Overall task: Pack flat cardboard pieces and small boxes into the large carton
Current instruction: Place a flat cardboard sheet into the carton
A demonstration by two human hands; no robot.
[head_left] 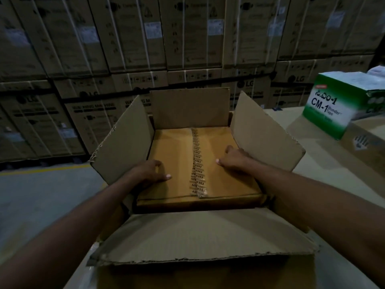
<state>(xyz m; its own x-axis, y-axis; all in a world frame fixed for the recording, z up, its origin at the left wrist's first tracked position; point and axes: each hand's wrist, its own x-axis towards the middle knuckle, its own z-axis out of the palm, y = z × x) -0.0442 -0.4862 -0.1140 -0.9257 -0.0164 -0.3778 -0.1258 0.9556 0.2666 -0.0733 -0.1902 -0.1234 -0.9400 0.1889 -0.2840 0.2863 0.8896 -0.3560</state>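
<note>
Large carton (123, 138): open, four flaps spread, standing on a table (333, 176)

Head view, sole entry

Contents: one taped box (177, 159), brown, lying inside the carton between the two hands. A tape strip (196, 159) runs down its top, about midway between the grips. The box takes up almost the whole width of the carton. Whether it has reached the bottom cannot be told.

Hazards, as judged:
- Tight fit. Fingers on either side may be pinched between the box and the carton walls as it goes down.
- If one hand lowers ahead of the other, the box may tilt and jam against a wall.
- The near flap lies under both forearms and may be dragged inward when the arms draw back.

Grips:
- Left hand (149, 174): holds the box's left edge, thumb flat on top and pointing toward the tape, fingers curled down over the side.
- Right hand (233, 160): holds the right edge likewise, thumb on top, fingers bent close against the carton wall, their tips hidden.

Other items: green and white box (337, 105), beyond the right hand and well apart, outside the carton on the table; stacked cartons (125, 38), far beyond both hands, forming the back wall
</note>
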